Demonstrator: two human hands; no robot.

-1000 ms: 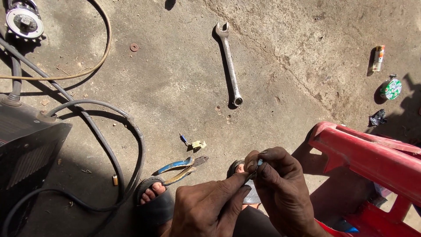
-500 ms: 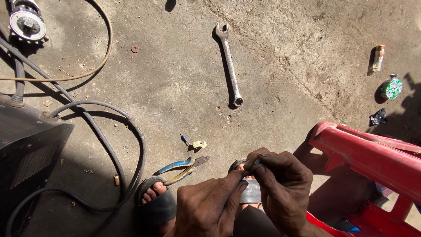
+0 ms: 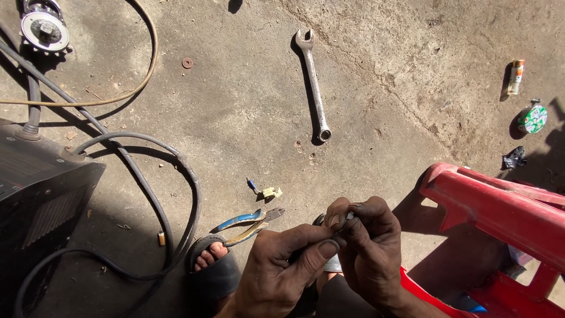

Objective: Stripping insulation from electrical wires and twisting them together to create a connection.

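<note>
A small dark part (image 3: 348, 219) is pinched between the closed fingertips of the left hand (image 3: 282, 268) and right hand (image 3: 368, 247); a round green-labelled container (image 3: 532, 119) and a small orange-labelled tube (image 3: 515, 76) are seen far right on the concrete floor (image 3: 235, 118)

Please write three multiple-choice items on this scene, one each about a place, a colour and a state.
1. Where does the wrench lie?
A. On the bare concrete floor
B. On the plastic chair
C. On the dark machine

2. What colour is the plastic chair?
A. Blue
B. Red
C. White

3. How are the two hands placed?
A. Apart, both empty
B. Together, pinching one small dark part
C. Both gripping the pliers

Answers: 1 A, it rests alone on the concrete. 2 B, its frame is bright red. 3 B, left hand and right hand meet at the part; the pliers lie untouched.
</note>
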